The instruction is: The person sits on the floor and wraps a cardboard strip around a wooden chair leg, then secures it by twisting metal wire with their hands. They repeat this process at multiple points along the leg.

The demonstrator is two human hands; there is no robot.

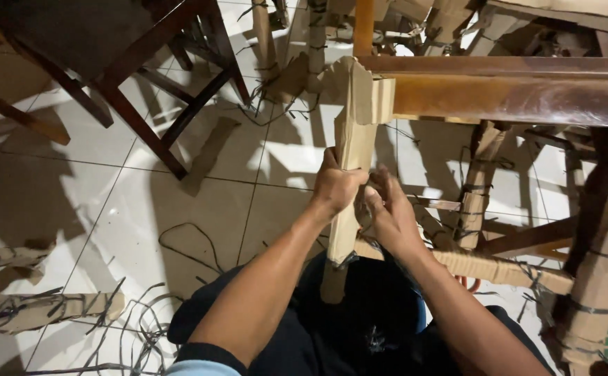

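Both of my hands are closed on the same thing: my left hand (336, 186) wraps around the tan cardboard-wrapped wooden furniture leg (351, 150), fingers curled over its front, and my right hand (387, 212) sits just beside it, touching it, fingers pinched in at the wrapping. Whether the right fingers hold a strap or only the cardboard edge I cannot tell; they are bunched too tightly.

That leg runs nearly upright in my view, tilted slightly, its upper end meeting the reddish-brown wooden rail (506, 90) and its lower end dropping between my knees. It lies straight ahead of me, and the left hand sits a little higher on it than the right.

Round about: a second cardboard-wrapped leg (476, 184) with dark straps stands to the right, near but apart from my hands, and a wrapped horizontal bar (506, 270) passes just under my right forearm. Off to the left a dark brown wooden chair (143, 76) stands well apart on the white tiled floor (109, 202). Loose dark plastic straps (136, 327) lie tangled on the tiles by my left knee, with torn cardboard pieces (39, 310) beyond them. Closest to crowding my grip are the rail above and the wrapped bar below.
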